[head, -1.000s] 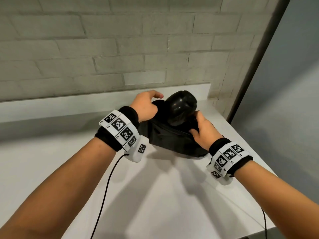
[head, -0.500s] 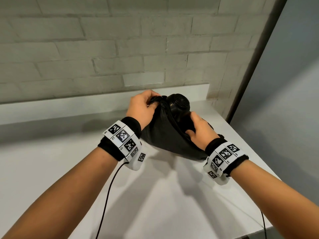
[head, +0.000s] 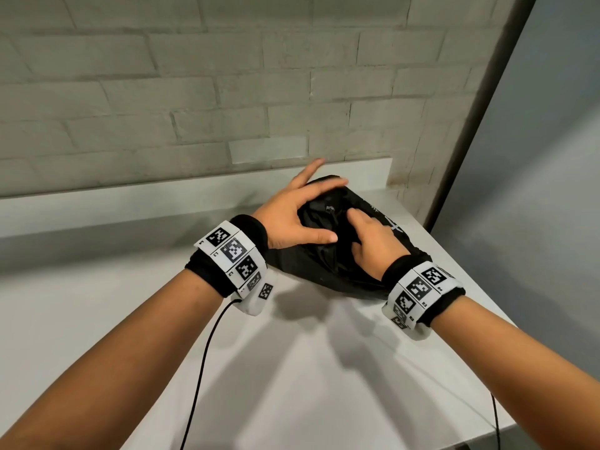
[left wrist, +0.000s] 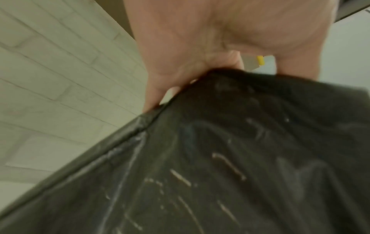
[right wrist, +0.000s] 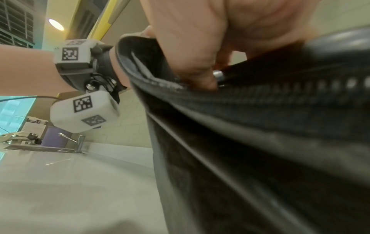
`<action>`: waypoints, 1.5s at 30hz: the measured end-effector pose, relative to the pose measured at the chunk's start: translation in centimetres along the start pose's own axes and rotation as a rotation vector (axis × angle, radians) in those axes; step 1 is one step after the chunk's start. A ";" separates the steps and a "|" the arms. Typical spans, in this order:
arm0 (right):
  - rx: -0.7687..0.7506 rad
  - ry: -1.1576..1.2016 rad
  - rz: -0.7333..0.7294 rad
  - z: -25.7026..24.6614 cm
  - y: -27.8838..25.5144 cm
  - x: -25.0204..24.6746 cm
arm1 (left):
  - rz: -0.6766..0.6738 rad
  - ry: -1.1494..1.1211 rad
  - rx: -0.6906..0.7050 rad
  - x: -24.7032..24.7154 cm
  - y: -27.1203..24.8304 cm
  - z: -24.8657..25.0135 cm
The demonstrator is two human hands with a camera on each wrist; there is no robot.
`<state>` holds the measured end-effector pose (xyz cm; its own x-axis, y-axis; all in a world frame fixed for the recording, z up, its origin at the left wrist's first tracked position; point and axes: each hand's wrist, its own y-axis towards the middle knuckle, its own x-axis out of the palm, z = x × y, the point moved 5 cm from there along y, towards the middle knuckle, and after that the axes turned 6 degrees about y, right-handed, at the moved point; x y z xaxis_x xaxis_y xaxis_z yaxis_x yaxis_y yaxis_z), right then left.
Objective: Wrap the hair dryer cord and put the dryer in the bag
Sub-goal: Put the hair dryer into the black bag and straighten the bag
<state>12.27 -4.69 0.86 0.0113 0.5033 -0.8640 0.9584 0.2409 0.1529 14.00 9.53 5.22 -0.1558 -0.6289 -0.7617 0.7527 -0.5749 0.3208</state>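
Note:
A black zip bag [head: 328, 264] lies on the white counter [head: 292, 368] near its back right corner. The hair dryer and its cord are inside it; only a glossy black curve [right wrist: 340, 39] shows at the bag's mouth. My left hand [head: 308, 206] lies spread on the bag's top with straight fingers and presses it down; its palm [left wrist: 200, 47] covers the bag's edge [left wrist: 240, 158]. My right hand [head: 367, 235] sits on the bag's right side, index finger stretched toward the metal zipper pull [head: 329, 209]. Up close, its thumb and fingers [right wrist: 200, 55] close in on the pull [right wrist: 218, 74].
A grey brick wall [head: 227, 92] and a low white ledge [head: 130, 196] run behind the counter. The counter's right edge [head: 487, 303] drops to a grey floor. Thin black cables [head: 201, 368] hang from both wrist cameras. A faucet [right wrist: 79, 142] stands far along the counter.
The dryer, earlier sticking out of the bag in my right hand, has gone inside. My left hand let go of the bag's rim and flattened on top. My right hand moved to the zipper.

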 end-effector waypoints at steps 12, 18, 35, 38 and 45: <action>0.075 -0.308 -0.031 4.1 0.0 0.2 | 0.243 -0.012 -0.234 -0.1 -0.3 -1.6; 0.405 0.047 -0.159 10.6 -0.5 1.7 | 0.278 -0.026 -0.293 -0.8 -1.2 -2.9; 0.196 0.838 0.493 7.3 3.4 -7.8 | 0.354 -0.104 -0.384 -2.2 -2.8 -5.5; 0.207 0.846 0.418 7.8 3.7 -7.1 | 0.359 -0.166 -0.377 -2.3 -2.9 -5.6; 0.332 0.970 0.632 11.0 2.4 -6.6 | 0.449 -0.317 -0.401 -2.6 -2.4 -6.2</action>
<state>17.65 -16.57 1.65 0.4227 0.9042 0.0610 0.8892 -0.4268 0.1646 16.51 15.79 2.94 0.0932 -0.9193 -0.3823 0.9576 -0.0224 0.2873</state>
